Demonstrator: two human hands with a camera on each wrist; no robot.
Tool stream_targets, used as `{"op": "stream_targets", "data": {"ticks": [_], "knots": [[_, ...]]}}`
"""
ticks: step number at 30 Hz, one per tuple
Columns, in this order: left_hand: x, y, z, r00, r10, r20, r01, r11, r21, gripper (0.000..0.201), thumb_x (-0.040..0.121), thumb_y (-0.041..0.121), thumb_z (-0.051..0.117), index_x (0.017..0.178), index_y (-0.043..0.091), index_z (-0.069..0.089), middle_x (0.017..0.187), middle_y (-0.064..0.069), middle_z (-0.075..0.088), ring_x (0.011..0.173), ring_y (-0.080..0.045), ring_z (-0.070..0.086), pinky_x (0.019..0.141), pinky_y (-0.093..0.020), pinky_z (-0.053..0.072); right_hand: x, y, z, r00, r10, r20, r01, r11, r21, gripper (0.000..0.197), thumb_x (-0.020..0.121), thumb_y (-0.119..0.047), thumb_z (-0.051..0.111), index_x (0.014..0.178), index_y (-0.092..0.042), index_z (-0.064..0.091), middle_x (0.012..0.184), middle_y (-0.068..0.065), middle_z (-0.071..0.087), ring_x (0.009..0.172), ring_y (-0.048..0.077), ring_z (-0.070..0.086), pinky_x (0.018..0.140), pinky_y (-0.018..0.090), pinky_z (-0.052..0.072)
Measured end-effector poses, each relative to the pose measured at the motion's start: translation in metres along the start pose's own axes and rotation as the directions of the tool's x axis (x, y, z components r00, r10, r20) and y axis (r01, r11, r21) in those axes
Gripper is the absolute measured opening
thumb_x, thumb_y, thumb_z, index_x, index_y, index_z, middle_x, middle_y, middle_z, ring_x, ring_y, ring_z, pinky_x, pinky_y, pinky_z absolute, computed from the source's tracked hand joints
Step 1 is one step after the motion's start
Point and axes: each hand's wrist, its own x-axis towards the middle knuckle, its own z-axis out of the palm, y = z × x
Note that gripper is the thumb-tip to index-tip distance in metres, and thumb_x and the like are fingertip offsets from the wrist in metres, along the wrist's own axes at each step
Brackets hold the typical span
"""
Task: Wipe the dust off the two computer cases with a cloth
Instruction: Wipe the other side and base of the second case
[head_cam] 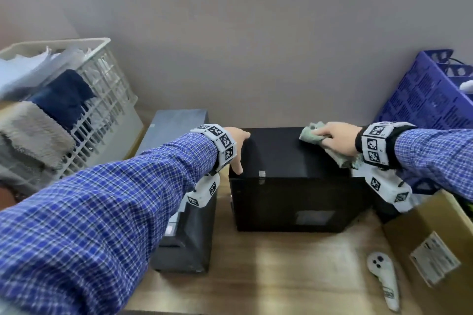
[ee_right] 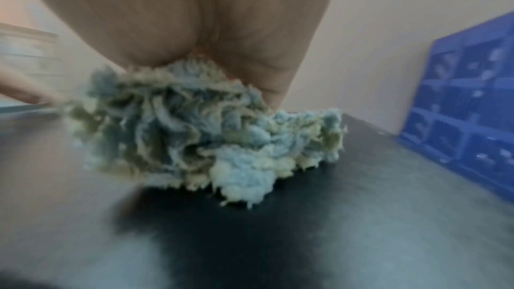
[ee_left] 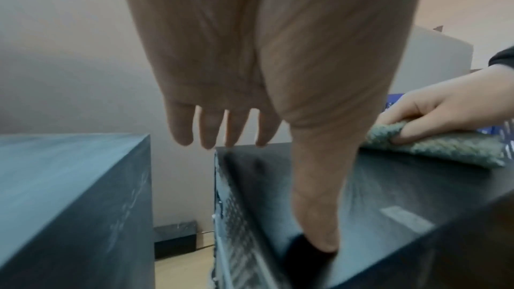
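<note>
On the wooden table (head_cam: 294,263), head view: two dark computer cases stood side by side, near each other but apart. My left hand (head_cam: 236,146) rested on the left top edge of the right case (head_cam: 294,161), fingers fairly straight, thumb down along the near corner, bracing it and gripping nothing. My right hand (head_cam: 337,138) pressed the green cloth (head_cam: 311,135) flat on that case's top near the back, fingers curled over the bunched fabric. The left case (head_cam: 179,135) sat just beside my left forearm, its top greyish with dust, not wiped as far as I could judge. A white basket (head_cam: 102,110) was at far left, a blue crate (head_cam: 422,100) at right, a cardboard box (head_cam: 435,250) and a white controller (head_cam: 384,281) nearer me.

Left wrist view: four fingers (ee_left: 211,126) hung slightly spread over the back edge, thumb on the case top. The cloth showed at right under my other hand.

Right wrist view: blurred; the cloth was bunched beneath the palm (ee_right: 194,19) on the dark top. Finger positions I couldn't tell here.

Risks, my judgement: the case could slide toward the crate if the left hand's brace slipped under a hard stroke. A bunched cloth covers little surface, so streaks may be left. Dust could get pushed onto the other case.
</note>
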Motion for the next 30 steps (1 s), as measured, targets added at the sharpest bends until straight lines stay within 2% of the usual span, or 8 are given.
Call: {"op": "stream_targets", "data": {"ticks": [3, 8, 11, 14, 17, 22, 26, 30], "knots": [[0.005, -0.003, -0.002, 0.999, -0.048, -0.004, 0.048, 0.999, -0.003, 0.116, 0.066, 0.043, 0.090, 0.156, 0.018, 0.021, 0.154, -0.004, 0.040, 0.138, -0.028, 0.044, 0.108, -0.048, 0.043, 0.013, -0.008, 0.003, 0.993, 0.114, -0.024, -0.112, 0.991, 0.072, 0.041, 0.097, -0.019, 0.049, 0.138, -0.024, 0.052, 0.143, 0.001, 0.049, 0.133, 0.023, 0.044, 0.110, 0.025, 0.026], [0.009, 0.004, -0.007, 0.996, -0.083, -0.021, 0.084, 0.995, 0.050, 0.125, 0.051, 0.049, 0.095, 0.151, 0.015, 0.027, 0.146, -0.005, 0.048, 0.131, -0.030, 0.051, 0.102, -0.048, 0.049, 0.008, -0.106, 0.019, 0.975, -0.212, 0.069, 0.203, 0.971, 0.127, 0.037, 0.095, -0.009, 0.044, 0.128, -0.016, 0.059, 0.125, 0.004, 0.058, 0.120, 0.024, 0.051, 0.092, 0.019, 0.031], [0.011, 0.005, -0.009, 0.998, -0.053, -0.037, 0.056, 0.995, 0.079, 0.117, 0.048, 0.051, 0.095, 0.145, 0.016, 0.041, 0.137, -0.003, 0.056, 0.124, -0.027, 0.055, 0.101, -0.044, 0.050, -0.005, -0.136, 0.027, 0.946, -0.299, 0.123, 0.297, 0.954, 0.034, 0.045, 0.097, -0.012, 0.042, 0.139, -0.023, 0.050, 0.139, 0.004, 0.048, 0.127, 0.023, 0.045, 0.106, 0.026, 0.031], [0.008, 0.002, -0.009, 0.998, -0.045, -0.037, 0.048, 0.997, 0.060, 0.111, 0.056, 0.050, 0.093, 0.149, 0.019, 0.041, 0.141, -0.001, 0.053, 0.128, -0.025, 0.053, 0.102, -0.042, 0.049, -0.006, -0.109, 0.022, 0.942, -0.314, 0.118, 0.308, 0.949, 0.068, 0.030, 0.088, -0.005, 0.046, 0.092, -0.027, 0.066, 0.095, -0.002, 0.061, 0.092, 0.022, 0.055, 0.083, 0.032, 0.042], [0.006, -0.002, -0.007, 0.998, -0.051, -0.029, 0.051, 0.999, 0.017, 0.111, 0.059, 0.048, 0.092, 0.152, 0.021, 0.037, 0.145, 0.001, 0.052, 0.130, -0.023, 0.052, 0.104, -0.042, 0.048, -0.006, -0.076, 0.014, 0.976, -0.216, 0.014, 0.215, 0.974, 0.073, 0.032, 0.084, -0.004, 0.047, 0.063, -0.028, 0.046, 0.067, -0.010, 0.048, 0.074, 0.020, 0.049, 0.073, 0.031, 0.036], [0.008, -0.002, -0.003, 0.998, -0.050, -0.031, 0.051, 0.998, 0.025, 0.112, 0.059, 0.048, 0.092, 0.153, 0.021, 0.036, 0.145, 0.002, 0.052, 0.130, -0.022, 0.053, 0.105, -0.043, 0.048, -0.028, -0.096, 0.034, 0.958, -0.285, -0.013, 0.284, 0.950, 0.127, 0.046, 0.093, -0.009, 0.045, 0.121, -0.041, 0.062, 0.097, -0.017, 0.041, 0.089, 0.002, 0.045, 0.089, 0.020, 0.038], [0.008, 0.005, -0.007, 0.999, -0.045, -0.008, 0.046, 0.996, 0.079, 0.111, 0.061, 0.049, 0.091, 0.152, 0.016, 0.037, 0.142, -0.001, 0.053, 0.127, -0.024, 0.055, 0.104, -0.043, 0.049, -0.046, -0.093, 0.037, 0.949, -0.303, -0.085, 0.314, 0.933, 0.177, 0.039, 0.097, -0.012, 0.047, 0.126, -0.034, 0.060, 0.100, -0.014, 0.043, 0.072, -0.012, 0.049, 0.076, 0.012, 0.044], [0.006, 0.012, -0.012, 0.997, -0.076, -0.022, 0.078, 0.992, 0.096, 0.110, 0.061, 0.049, 0.091, 0.150, 0.014, 0.037, 0.143, -0.004, 0.052, 0.129, -0.027, 0.053, 0.104, -0.045, 0.048, -0.045, -0.082, 0.049, 0.957, -0.225, -0.183, 0.255, 0.955, 0.155, 0.037, 0.095, -0.020, 0.050, 0.129, -0.032, 0.057, 0.108, -0.008, 0.049, 0.101, 0.018, 0.057, 0.092, 0.033, 0.044]]}}
